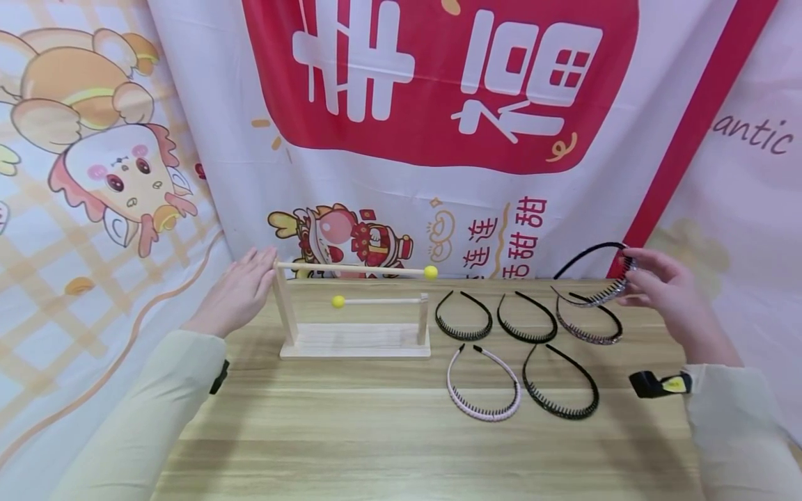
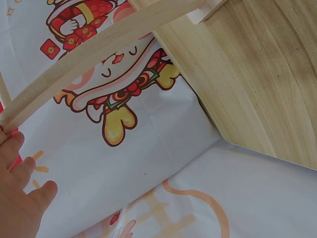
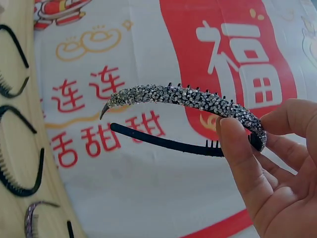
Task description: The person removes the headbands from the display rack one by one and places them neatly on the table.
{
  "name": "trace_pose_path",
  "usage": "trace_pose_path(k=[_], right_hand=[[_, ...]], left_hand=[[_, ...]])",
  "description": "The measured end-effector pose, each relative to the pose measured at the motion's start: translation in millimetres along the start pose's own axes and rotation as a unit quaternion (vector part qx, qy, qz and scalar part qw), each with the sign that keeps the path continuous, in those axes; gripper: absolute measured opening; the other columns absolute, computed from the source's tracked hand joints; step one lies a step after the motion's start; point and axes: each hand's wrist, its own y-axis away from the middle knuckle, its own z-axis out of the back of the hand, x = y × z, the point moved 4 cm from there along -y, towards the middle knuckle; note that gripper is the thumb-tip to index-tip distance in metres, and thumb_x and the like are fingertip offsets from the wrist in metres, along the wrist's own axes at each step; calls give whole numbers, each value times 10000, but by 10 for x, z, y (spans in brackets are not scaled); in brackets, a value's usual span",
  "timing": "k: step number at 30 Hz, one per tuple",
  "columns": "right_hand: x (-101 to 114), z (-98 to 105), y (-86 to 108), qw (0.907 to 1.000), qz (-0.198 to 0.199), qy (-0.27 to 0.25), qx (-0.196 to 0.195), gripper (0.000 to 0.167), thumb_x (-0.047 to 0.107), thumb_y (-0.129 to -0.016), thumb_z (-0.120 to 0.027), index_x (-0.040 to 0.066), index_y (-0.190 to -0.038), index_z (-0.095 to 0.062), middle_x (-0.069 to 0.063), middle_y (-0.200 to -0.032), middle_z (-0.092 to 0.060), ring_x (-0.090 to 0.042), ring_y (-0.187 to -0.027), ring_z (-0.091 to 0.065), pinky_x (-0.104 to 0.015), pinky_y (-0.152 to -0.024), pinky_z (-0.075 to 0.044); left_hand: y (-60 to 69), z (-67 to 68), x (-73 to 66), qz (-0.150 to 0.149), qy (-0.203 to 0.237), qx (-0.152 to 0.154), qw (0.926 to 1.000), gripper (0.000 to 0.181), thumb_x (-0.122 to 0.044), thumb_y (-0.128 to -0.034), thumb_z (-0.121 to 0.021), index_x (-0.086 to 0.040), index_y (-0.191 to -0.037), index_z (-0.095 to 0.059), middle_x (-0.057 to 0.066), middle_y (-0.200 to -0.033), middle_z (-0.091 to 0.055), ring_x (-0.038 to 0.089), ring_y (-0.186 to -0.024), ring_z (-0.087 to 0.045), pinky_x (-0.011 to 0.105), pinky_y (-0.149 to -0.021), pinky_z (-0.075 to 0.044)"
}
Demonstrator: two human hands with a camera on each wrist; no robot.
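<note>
My right hand (image 1: pixel 667 292) pinches a black toothed headband (image 3: pixel 183 96) covered in silver rhinestones between thumb and fingers. It is held in the air above the far right of the table, its two ends pointing left. My left hand (image 1: pixel 237 292), fingers extended, touches the top of the taller left post (image 1: pixel 286 309) of a wooden display stand (image 1: pixel 357 341). Two horizontal rods tipped with yellow balls run from the posts, the upper rod (image 1: pixel 351 268) rightward and the lower rod (image 1: pixel 382 301) leftward. Neither rod carries a headband.
Several headbands lie right of the stand: black ones, a sparkly one (image 1: pixel 589 339) below my right hand, and a pink one (image 1: pixel 489 415) in front. Printed cloth (image 1: pixel 213 104) hangs behind and at both sides of the wooden table (image 1: pixel 376 445).
</note>
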Motion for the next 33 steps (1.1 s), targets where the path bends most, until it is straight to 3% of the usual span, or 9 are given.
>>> trace_pose_path(k=[11,19,22,25,29,33], right_hand=[[-333,417,347,9978,-440,341,-349,275,18,-931,-501,218,-1113,-554,61,-941,-636,-129,-726,-650,-268,-599,-555],[-623,619,566,9977,-523,-198,-371,365,-58,-924,-466,251,-1051,-614,59,-905,-651,-132,-717,-652,-269,-589,-555],[-819,781,619,9975,-593,-148,-354,343,-28,-927,-479,258,-1062,-611,62,-917,-652,-138,-723,-655,-287,-594,-558],[-1082,1020,652,9974,-567,-176,-412,348,-44,-929,-455,194,-1126,-616,20,-925,-654,-186,-718,-663,-334,-579,-561],[-1350,1248,725,9950,-839,459,-304,368,8,-935,-474,271,-1166,-587,28,-910,-653,-194,-733,-662,-358,-605,-562],[-1413,1269,846,9875,-1366,769,-168,383,35,-936,-488,330,-1163,-575,-5,-884,-651,-198,-739,-658,-360,-639,-562]], left_hand=[[3,-3,-9,-28,40,-19,10000,506,-261,-1022,-222,36,-1431,-214,207,-1475,-201,406,-1347,-101,557,-1072,-82],[18,12,-22,-50,73,-63,9999,504,-258,-1022,-225,39,-1429,-220,209,-1473,-205,406,-1346,-105,561,-1070,-89],[24,18,-28,-44,54,-59,10000,503,-256,-1022,-225,40,-1429,-219,210,-1474,-204,406,-1346,-105,558,-1071,-89],[22,24,-33,-46,54,-49,10000,503,-254,-1022,-226,43,-1429,-218,215,-1472,-206,407,-1346,-105,560,-1070,-89],[18,26,-37,-47,39,-42,10000,503,-253,-1023,-226,43,-1429,-217,216,-1471,-207,409,-1345,-106,561,-1069,-90],[17,19,-35,-30,22,-19,10000,505,-258,-1023,-225,36,-1433,-210,211,-1474,-200,403,-1347,-102,562,-1069,-88]])
